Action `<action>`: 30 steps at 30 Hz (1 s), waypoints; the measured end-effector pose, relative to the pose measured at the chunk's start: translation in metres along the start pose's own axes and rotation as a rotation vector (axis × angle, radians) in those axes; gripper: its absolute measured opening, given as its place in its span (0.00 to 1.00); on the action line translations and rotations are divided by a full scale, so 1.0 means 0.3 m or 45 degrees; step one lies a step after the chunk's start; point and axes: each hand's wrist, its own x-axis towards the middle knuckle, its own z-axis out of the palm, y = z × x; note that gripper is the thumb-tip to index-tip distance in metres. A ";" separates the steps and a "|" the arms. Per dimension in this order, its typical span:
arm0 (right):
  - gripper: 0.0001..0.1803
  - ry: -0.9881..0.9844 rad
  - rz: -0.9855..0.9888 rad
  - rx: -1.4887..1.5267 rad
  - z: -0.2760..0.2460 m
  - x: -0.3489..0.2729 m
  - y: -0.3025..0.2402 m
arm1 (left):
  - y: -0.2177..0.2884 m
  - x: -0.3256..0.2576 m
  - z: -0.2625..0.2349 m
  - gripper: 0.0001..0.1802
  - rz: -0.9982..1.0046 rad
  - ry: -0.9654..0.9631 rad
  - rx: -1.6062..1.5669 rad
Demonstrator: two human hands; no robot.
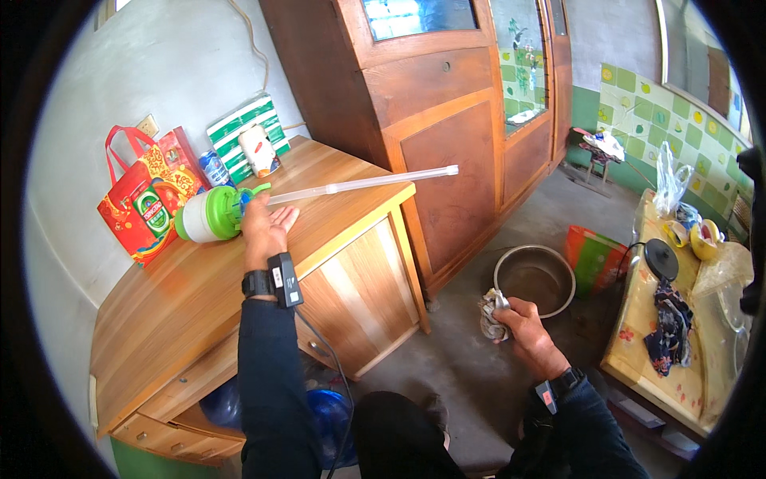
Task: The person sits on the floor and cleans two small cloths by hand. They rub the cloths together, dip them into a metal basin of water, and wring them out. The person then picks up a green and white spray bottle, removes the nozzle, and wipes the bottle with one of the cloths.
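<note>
My left hand [262, 227] is closed round the neck of a green and white hand-press water pump [209, 215], palm turned up and fingertips partly extended. From the pump a long clear plastic tube [359, 183] points right, past the corner of the wooden desk [319, 231]. The pump's body is level with the desk top; whether it rests there I cannot tell. Lower right, my right hand [531, 327] grips a crumpled pale grey rag [492, 317] over the floor, just beside a round metal basin [535, 275]. Its folds hide part of the fingers.
Behind the pump stand a red gift bag [148, 188], a blue can [215, 169] and a green-striped tissue pack [259, 132]. A brown cabinet [447, 152] rises beyond the desk. At right, a cluttered table [630, 335] bears a dark cloth [670, 327]. A blue water jug [323, 419] sits below.
</note>
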 end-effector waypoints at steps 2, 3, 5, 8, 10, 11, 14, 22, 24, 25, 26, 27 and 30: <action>0.11 0.010 0.017 0.012 0.007 -0.003 -0.004 | -0.004 0.019 0.015 0.39 -0.007 0.044 -0.063; 0.11 0.011 0.015 -0.001 0.008 -0.005 -0.007 | -0.005 0.027 0.022 0.37 -0.028 0.030 -0.082; 0.11 0.013 -0.001 0.020 0.007 -0.010 -0.010 | -0.015 0.035 0.033 0.35 -0.011 0.011 -0.185; 0.11 0.013 0.006 -0.058 -0.002 -0.011 -0.017 | -0.037 0.038 0.041 0.30 0.017 0.050 -0.326; 0.11 0.008 0.011 -0.050 -0.011 -0.013 -0.021 | -0.041 0.043 0.041 0.29 0.071 0.073 -0.388; 0.11 0.010 0.009 -0.043 -0.015 -0.015 -0.021 | -0.037 0.051 0.047 0.25 0.079 0.125 -0.415; 0.10 0.015 0.024 -0.018 -0.022 -0.022 -0.024 | -0.032 0.058 0.050 0.21 0.152 0.223 -0.434; 0.08 0.036 0.003 -0.015 -0.018 -0.053 -0.052 | -0.072 -0.049 0.079 0.19 0.231 0.097 -0.329; 0.08 0.011 -0.009 -0.037 -0.024 -0.053 -0.057 | -0.080 -0.089 0.093 0.15 0.249 0.053 -0.262; 0.08 0.009 -0.014 -0.034 -0.030 -0.053 -0.054 | -0.086 -0.109 0.102 0.15 0.279 0.026 -0.218; 0.08 -0.005 -0.009 -0.024 -0.036 -0.052 -0.050 | -0.091 -0.129 0.109 0.14 0.322 -0.002 -0.160; 0.08 0.009 0.006 -0.071 -0.043 -0.051 -0.041 | -0.093 -0.147 0.116 0.11 0.350 -0.055 -0.113; 0.08 0.022 0.067 -0.184 -0.062 -0.045 -0.007 | -0.113 -0.204 0.152 0.08 0.474 -0.234 -0.041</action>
